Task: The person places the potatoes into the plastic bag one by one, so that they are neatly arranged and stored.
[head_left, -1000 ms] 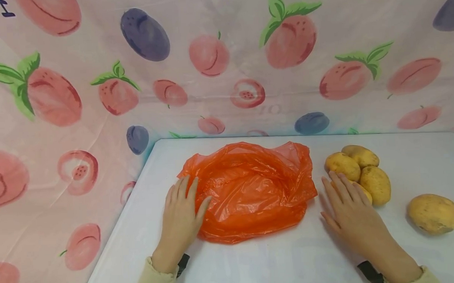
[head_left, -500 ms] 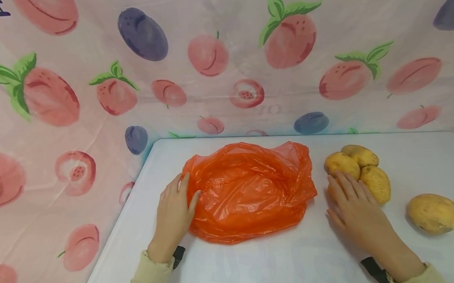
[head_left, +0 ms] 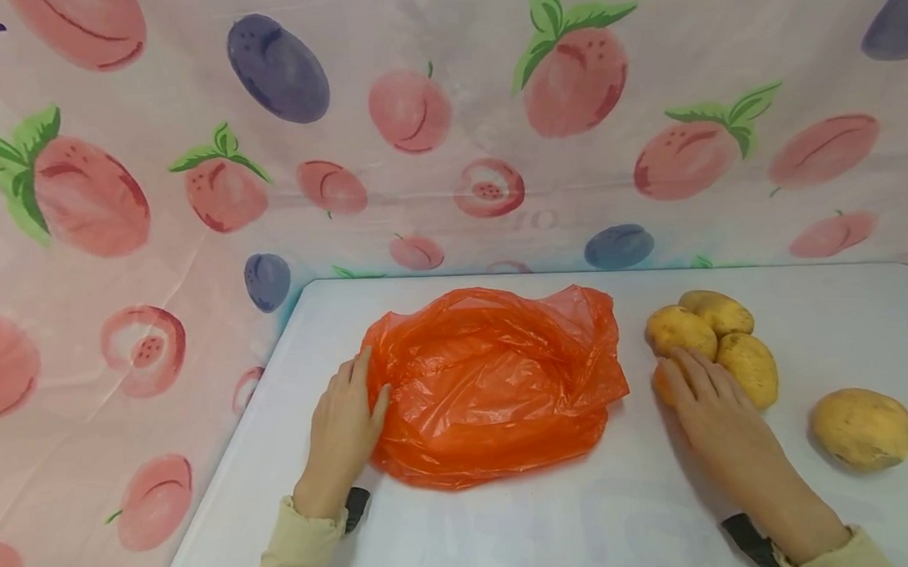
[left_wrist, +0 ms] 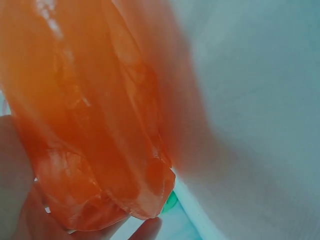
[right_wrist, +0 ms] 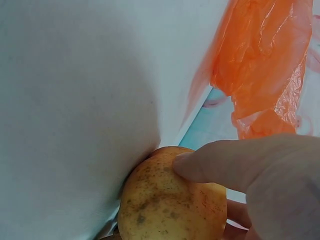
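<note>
A crumpled orange plastic bag [head_left: 495, 390] lies spread on the white table, its mouth gaping upward. My left hand [head_left: 339, 433] rests along the bag's left side, index finger and thumb apart. In the left wrist view the orange film [left_wrist: 95, 125] comes between the thumb and the other fingers. On the right, my right hand [head_left: 717, 412] grips the nearest potato [right_wrist: 172, 200], thumb on one side and fingers on the other. Other potatoes are bunched against it: one on the left [head_left: 681, 330], one behind [head_left: 718, 312], one on the right [head_left: 750, 369].
A single larger potato [head_left: 860, 429] sits apart at the right. The white table [head_left: 552, 522] ends at the back against a fruit-patterned cloth [head_left: 435, 184], which also hangs along the left side. Each wrist carries a black strap.
My left hand has shifted left, from over the bag's edge to its outer side. My right hand has moved slightly right, and its fingers have closed round the near potato.
</note>
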Available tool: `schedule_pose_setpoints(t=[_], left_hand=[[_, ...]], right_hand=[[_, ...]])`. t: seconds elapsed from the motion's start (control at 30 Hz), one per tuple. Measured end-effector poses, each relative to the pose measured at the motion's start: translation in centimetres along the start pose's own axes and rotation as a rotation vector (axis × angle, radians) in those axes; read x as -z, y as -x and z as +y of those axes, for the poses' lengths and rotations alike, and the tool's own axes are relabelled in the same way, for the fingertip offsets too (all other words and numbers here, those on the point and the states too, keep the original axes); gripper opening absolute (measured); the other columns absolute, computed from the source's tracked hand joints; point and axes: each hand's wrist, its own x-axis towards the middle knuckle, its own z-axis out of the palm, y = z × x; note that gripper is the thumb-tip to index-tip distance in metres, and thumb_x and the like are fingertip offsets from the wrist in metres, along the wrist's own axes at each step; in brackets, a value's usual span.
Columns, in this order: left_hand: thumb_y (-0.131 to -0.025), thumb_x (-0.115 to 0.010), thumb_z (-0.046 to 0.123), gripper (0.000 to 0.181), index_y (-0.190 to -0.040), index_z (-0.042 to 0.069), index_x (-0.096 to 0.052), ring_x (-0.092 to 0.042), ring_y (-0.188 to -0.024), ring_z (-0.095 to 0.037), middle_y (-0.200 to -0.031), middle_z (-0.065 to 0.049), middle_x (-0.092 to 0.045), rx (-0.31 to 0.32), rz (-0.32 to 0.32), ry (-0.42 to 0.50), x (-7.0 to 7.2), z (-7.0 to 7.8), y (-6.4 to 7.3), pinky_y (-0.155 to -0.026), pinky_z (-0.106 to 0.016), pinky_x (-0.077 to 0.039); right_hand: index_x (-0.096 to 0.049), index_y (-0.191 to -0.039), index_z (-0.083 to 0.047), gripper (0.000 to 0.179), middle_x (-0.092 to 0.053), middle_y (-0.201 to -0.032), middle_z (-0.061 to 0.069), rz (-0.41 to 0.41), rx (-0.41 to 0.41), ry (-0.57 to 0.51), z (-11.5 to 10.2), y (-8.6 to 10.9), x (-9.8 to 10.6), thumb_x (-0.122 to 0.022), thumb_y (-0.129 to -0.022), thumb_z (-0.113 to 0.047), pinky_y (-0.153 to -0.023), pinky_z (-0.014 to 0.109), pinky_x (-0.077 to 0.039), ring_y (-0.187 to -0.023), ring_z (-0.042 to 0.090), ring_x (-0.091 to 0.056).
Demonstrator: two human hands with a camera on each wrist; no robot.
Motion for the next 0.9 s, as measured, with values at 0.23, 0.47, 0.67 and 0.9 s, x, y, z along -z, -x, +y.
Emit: schedule_pose_setpoints(t=[0.23, 0.47, 0.67, 0.9], left_hand=[[-0.094, -0.069, 0.026, 0.07, -0.151, 0.002, -0.035, -0.059, -0.112, -0.037, -0.132, -0.022, -0.055, 0.037, -0.04, 0.04, -0.1, -0.3, -0.4, -0.093, -0.053, -0.055], [-0.093, -0.069, 0.024, 0.072, -0.152, 0.002, -0.033, -0.058, -0.114, -0.038, -0.132, -0.022, -0.055, 0.069, -0.077, 0.07, 0.0, -0.4, -0.5, -0.093, -0.056, -0.054], [-0.092, -0.071, 0.019, 0.071, -0.15, 0.001, -0.035, -0.06, -0.111, -0.04, -0.13, -0.024, -0.057, 0.045, -0.053, 0.066, 0.4, -0.3, -1.0, -0.091, -0.058, -0.054], [-0.091, -0.071, 0.015, 0.069, -0.149, 0.0, -0.037, -0.06, -0.112, -0.039, -0.13, -0.024, -0.057, 0.066, -0.074, 0.066, 0.3, -0.2, -1.1, -0.092, -0.057, -0.054]], right_hand=[[-0.046, -0.123, 0.006, 0.052, -0.046, -0.132, 0.034, 0.003, -0.009, -0.031, 0.5, -0.4, 0.1, -0.07, -0.078, 0.014, -0.1, 0.068, -0.041, -0.124, 0.05, -0.041], [-0.057, -0.116, 0.002, 0.045, -0.052, -0.128, 0.032, -0.067, -0.056, -0.048, 0.5, -0.8, 0.7, -0.079, -0.077, 0.005, -0.097, 0.068, -0.043, -0.121, 0.05, -0.046], [-0.061, -0.115, -0.001, 0.045, -0.052, -0.13, 0.031, -0.128, -0.075, -0.038, 0.6, -1.3, 1.2, -0.083, -0.075, -0.001, -0.097, 0.068, -0.043, -0.121, 0.05, -0.047], [-0.06, -0.118, -0.002, 0.05, -0.053, -0.129, 0.028, -0.145, -0.086, -0.05, 0.6, -1.4, 1.3, -0.084, -0.075, -0.002, -0.096, 0.066, -0.045, -0.12, 0.048, -0.048]])
